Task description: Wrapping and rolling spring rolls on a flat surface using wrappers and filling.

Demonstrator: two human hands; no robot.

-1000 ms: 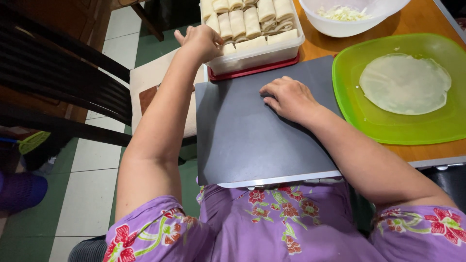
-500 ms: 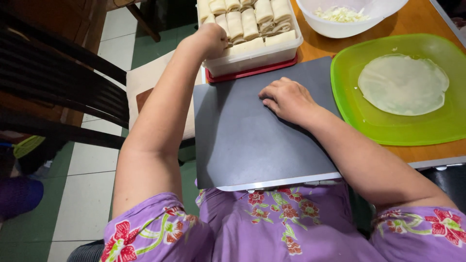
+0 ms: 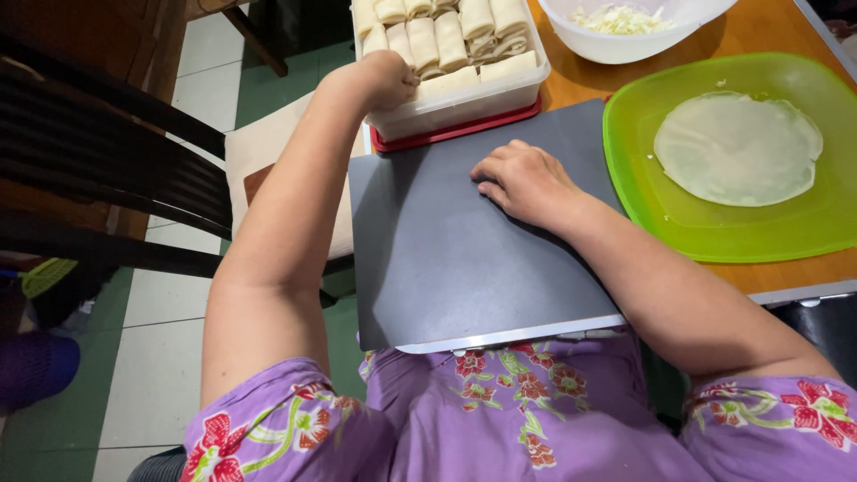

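Note:
My left hand is curled into a fist against the near left corner of a clear plastic container packed with several pale rolled spring rolls. The container sits on a red lid. Whether the fingers grip the rim is hidden. My right hand rests palm down, fingers bent, on a dark grey board lying across my lap and the table edge. It holds nothing.
A lime green tray to the right carries one round pale wrapper. A white bowl of shredded filling stands behind it on the wooden table. A dark wooden chair and a cushioned stool stand on the left.
My left hand, open with spread fingers at the container's corner a second ago, has closed into a fist against it. The right hand has stayed on the board.

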